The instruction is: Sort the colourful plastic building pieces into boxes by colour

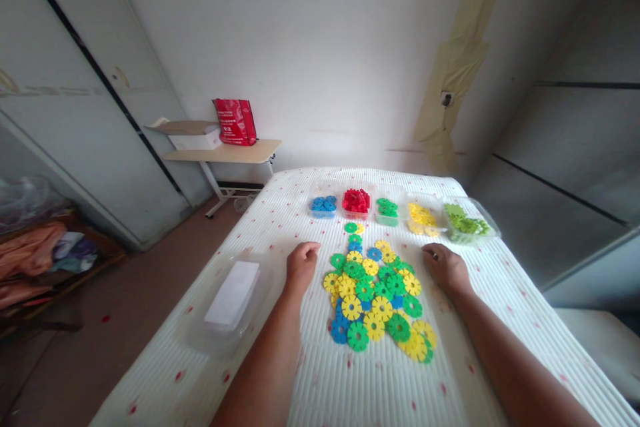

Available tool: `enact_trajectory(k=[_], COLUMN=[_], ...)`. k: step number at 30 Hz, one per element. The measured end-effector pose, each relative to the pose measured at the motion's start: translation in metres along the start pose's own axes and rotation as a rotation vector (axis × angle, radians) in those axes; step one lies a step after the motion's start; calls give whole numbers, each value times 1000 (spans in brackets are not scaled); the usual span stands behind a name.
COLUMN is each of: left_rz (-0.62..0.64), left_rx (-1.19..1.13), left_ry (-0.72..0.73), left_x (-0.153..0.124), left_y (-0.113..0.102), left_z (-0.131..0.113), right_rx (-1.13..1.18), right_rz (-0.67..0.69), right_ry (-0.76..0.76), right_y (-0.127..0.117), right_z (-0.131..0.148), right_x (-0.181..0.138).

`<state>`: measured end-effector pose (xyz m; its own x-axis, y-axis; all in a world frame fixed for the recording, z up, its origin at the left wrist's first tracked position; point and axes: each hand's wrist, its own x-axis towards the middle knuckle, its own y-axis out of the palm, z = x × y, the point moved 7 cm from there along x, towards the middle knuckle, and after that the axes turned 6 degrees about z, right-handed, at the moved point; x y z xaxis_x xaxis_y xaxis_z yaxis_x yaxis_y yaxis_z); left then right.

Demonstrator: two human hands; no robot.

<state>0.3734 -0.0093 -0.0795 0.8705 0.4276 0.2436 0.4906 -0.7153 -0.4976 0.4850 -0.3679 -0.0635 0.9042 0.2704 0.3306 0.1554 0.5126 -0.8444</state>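
A pile of flat plastic snowflake discs [377,297] in yellow, green and blue lies on the white ribbed tablecloth [360,380]. My left hand [301,265] rests knuckles-up on the cloth at the pile's left edge, fingers curled under. My right hand [444,268] rests at the pile's right edge, fingers also curled, with a ring showing. What either hand holds, if anything, is hidden. Beyond the pile stands a row of clear trays: blue discs [323,204], red pieces [356,201], green discs [387,209], yellow discs [421,217], light green pieces [467,223].
A clear lidded box [233,300] with white paper inside sits on the table's left side. Behind, a small side table [225,153] carries a red bag [235,121] and a white box. Clothes lie on a low shelf [45,257] at the left.
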Motion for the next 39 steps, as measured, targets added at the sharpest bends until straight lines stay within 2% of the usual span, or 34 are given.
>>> enact_trajectory(k=[17,21,24,27,33,39], left_rz=[22,86,124,107,91,86], left_rx=[-50,-117,-87,3,33,-83], left_ry=[-15,-47,0,49,65,46], left_x=[0,-2,-6,-11,-13,-15], left_y=[3,12,17,17,16,15], left_z=[0,0,-5,-10,-9,-8], right_rx=[-80,-71,-54,-37,-38,-39], right_rz=[34,42,42,43,39,39], right_ry=[4,4,13,16,18,19], right_y=[2,3,4,4,3,3], right_z=[0,-1,-2,-3,-3,-3], right_x=[0,0,0,1,2,2])
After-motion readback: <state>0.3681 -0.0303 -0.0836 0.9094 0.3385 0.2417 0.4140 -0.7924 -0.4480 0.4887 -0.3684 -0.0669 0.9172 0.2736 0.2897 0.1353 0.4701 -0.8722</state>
